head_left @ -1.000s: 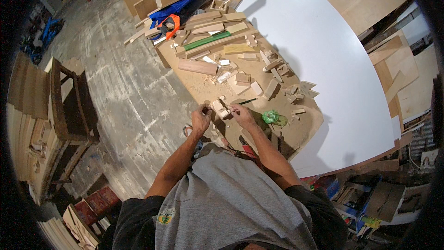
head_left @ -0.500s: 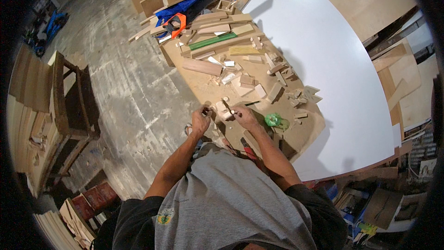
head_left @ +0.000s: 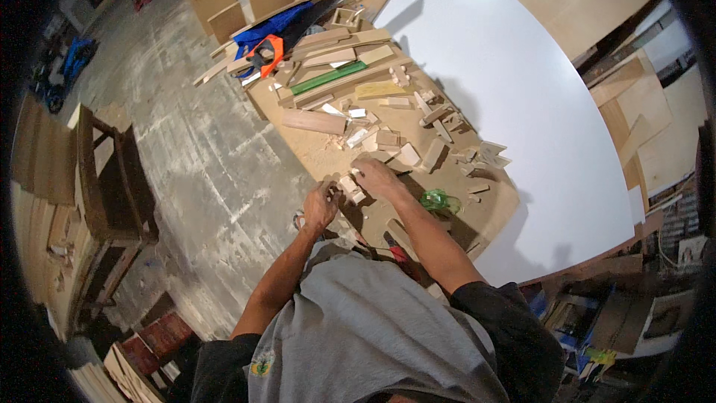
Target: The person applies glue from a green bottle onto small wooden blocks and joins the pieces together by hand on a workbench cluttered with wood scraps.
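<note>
Right hand (head_left: 377,177): has moved from the right side of the small wooden block (head_left: 350,188) toward its far end.
Tabletop left edge: the tabletop (head_left: 319,152) ends close beside the left hand (head_left: 321,205); beyond the hand, dusty surface reaches to the reddish plank (head_left: 313,121), giving some working room.
Left fingers: curled nearly together at the block's left side; I cannot tell whether they pinch anything.
Small block: near the tabletop's left edge, toward the near end, between the hands; bracing it from the left while the right works gently would probably keep it from skidding.
Right fingers: bent down over the block's far end; their tips are hidden, so grip cannot be told.
Green plastic bundle (head_left: 440,201): right of the right wrist, toward the tabletop's right corner; that elbow has less slack sideways.
</note>
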Motion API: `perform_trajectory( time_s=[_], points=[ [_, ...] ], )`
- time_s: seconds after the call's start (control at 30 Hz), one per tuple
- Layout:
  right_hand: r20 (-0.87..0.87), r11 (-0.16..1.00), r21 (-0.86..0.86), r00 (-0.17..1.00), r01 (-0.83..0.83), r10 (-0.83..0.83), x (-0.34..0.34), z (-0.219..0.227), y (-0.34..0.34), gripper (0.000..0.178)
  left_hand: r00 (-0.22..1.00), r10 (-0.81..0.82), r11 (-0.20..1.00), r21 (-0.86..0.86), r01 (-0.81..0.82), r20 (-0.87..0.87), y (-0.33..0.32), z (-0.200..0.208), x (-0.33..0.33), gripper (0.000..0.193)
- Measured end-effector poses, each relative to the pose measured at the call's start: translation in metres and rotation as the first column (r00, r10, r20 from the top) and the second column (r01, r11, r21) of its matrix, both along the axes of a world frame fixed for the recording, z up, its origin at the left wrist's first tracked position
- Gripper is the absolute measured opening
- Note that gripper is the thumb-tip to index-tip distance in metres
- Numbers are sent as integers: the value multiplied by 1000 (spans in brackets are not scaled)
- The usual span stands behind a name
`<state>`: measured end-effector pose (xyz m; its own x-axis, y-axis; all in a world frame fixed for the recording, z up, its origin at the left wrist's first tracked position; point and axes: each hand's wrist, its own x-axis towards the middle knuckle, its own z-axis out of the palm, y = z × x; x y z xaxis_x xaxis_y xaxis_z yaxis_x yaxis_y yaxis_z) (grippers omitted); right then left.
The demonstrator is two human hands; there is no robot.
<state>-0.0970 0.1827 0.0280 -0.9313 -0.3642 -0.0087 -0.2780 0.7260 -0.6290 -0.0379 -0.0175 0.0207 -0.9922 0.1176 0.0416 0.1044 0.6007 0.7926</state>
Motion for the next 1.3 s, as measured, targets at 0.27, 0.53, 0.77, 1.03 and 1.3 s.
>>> perform_trajectory(
  time_s=[0.27, 0.53, 0.77, 1.03, 1.3],
  points=[
    [83, 999, -9, 996, -35, 36, -3, -13, 3, 23, 997, -36, 999, -1, 36, 63, 0, -7, -7, 23],
    [202, 964, 229, 962, 134, -182, -12, -8, -5, 30, 996, -82, 992, -98, 80, -22, 1, -1, -14, 23],
    [332, 820, -354, 880, 450, -340, 1, -2, 11, 24, 992, 28, 994, 104, -41, 121, -11, -6, -11, 18],
    [715, 170, -691, 698, 702, 24, 106, 53, 16, 19, 994, -3, 893, 447, -46, 108, -4, 57, 11, 11],
    [804, -274, -535, 582, 799, 127, 179, 43, 10, 25, 793, -571, 807, 35, 590, -212, 73, 102, 51, 24]
  ],
)
